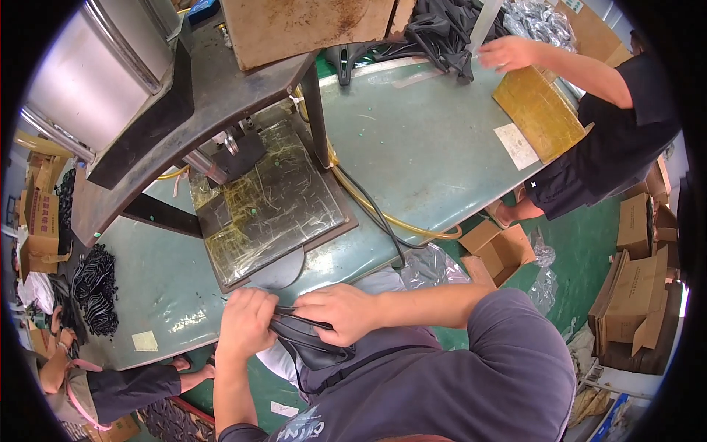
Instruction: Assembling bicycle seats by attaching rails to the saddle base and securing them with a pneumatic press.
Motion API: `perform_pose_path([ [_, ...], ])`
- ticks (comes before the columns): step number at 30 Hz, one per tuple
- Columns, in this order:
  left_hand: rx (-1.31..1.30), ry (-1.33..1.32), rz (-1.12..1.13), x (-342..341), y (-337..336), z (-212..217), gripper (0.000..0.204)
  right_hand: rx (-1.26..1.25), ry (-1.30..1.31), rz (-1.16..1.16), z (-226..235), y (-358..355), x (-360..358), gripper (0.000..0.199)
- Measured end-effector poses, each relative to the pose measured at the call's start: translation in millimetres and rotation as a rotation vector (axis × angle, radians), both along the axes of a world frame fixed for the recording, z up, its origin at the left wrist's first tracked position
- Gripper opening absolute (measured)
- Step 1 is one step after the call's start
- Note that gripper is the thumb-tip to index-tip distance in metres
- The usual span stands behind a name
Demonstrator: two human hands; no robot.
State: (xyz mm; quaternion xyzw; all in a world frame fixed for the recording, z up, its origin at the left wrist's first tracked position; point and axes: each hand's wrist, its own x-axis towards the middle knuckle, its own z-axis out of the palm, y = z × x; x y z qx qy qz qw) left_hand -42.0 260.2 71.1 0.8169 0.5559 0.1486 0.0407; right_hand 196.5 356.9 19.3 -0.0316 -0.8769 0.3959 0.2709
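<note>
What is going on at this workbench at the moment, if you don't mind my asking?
A person's left hand and right hand both grip a black fabric piece at the near edge of the green table, before a press machine. Across the table, a co-worker's hand rests by black parts.

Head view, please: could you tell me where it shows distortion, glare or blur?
In the head view the table edge bows toward the black round rim; glare streaks the steel housing and the scratched press plate; both hands, left hand and right hand, on the black pouch, look sharp.
</note>
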Motion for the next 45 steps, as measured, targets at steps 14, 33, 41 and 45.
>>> perform_pose_path([
  [14,0.102,0.105,-0.063,3.2,12.3,-20.6,0.020,-0.015,0.034,-0.087,-12.2,-9.6,14.2,0.053],
  [33,0.076,0.055,-0.040,6.2,39.9,-11.7,0.029,-0.097,-0.007,-0.135,-2.6,3.7,17.0,0.056],
  [41,0.192,-0.700,0.581,2.2,80.7,-41.9,0.024,-0.049,-0.036,-0.489,8.0,78.4,-30.3,0.064],
  [45,0.142,-0.724,0.759,19.2,115.1,-41.3,0.032,-0.029,-0.069,-0.643,3.4,116.3,-75.8,0.059],
])
